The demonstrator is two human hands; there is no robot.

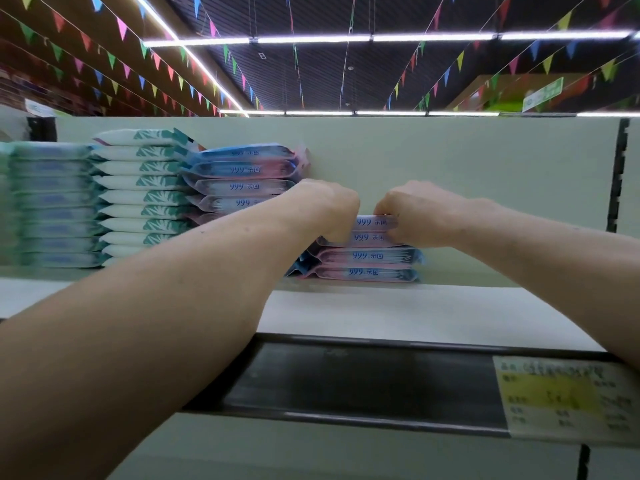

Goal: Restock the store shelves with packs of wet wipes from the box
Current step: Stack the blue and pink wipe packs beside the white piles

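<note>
1. The two top packs (372, 237) of wet wipes lie flat on a short pile (367, 265) of the same pink-and-blue packs. The pile sits towards the back of the shelf (433, 313).
2. My left hand (329, 209) grips the left end of the top packs and my right hand (415, 216) grips the right end. The fingers of both hands are curled round the pack edges, knuckles up.
3. Handling, as I judge it: each pack is a light, soft pouch with a slick skin. It will sag in the middle and slide on its neighbour.
4. I recommend holding both short ends, squeezing inward and keeping the packs level. A one-sided pinch may let the lower pack slip out.
5. Just to the left stands a taller pile (242, 178) of the same packs, partly hidden by my left forearm.
6. Further left are green-and-white packs (142, 195). A price tag (561, 396) sits on the front rail. The box is not in view.
</note>
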